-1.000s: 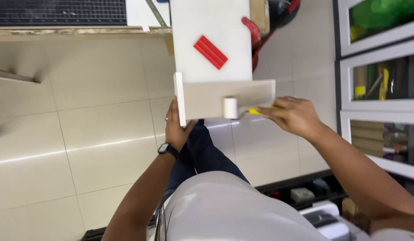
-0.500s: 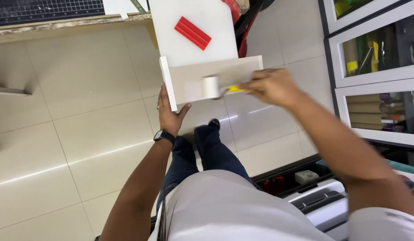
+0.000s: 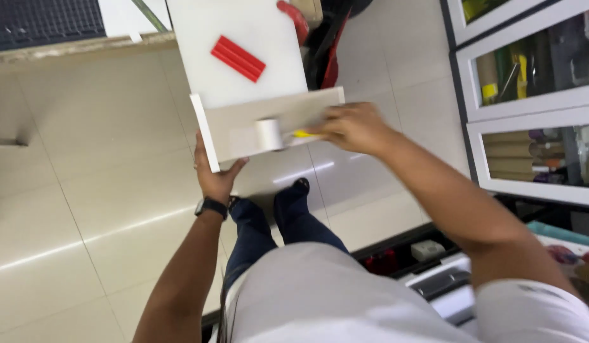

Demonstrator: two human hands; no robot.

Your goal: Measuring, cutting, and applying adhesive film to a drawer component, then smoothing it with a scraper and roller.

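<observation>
**Hands on a white board, roller in the right**

A pale tiled floor (image 3: 85, 190) filled the left of the head view, with a dark grid mat (image 3: 40, 22) at the top left corner. The left hand (image 3: 215, 174) was cupped under the near left corner of a board (image 3: 272, 124), fingers curled up against its white edge strip, gripping it from below; a dark watch (image 3: 212, 206) sat on that wrist. The board lay tilted, its beige face up, and it butted against a larger white panel (image 3: 243, 38) above it. On that panel rested a red ribbed block (image 3: 238, 58), well apart from both hands.

Near the middle of the beige face stood a small white roller (image 3: 269, 134), touching the surface. Its yellow handle (image 3: 305, 134) ran to the right into the right hand (image 3: 354, 127), which was closed around it, knuckles up, at the right end of the board. Whether the fingertips also touched the board could not be told, the hand being blurred.

Below the board showed the person's dark trousers and shoes (image 3: 294, 194) on the tiles, and a grey shirt nearer the camera. At the top, just right of the panel, stood red and black gear (image 3: 326, 44). Farther right were white-framed glass cabinets (image 3: 529, 108) holding rolls and bottles, too dim to tell apart.
</observation>
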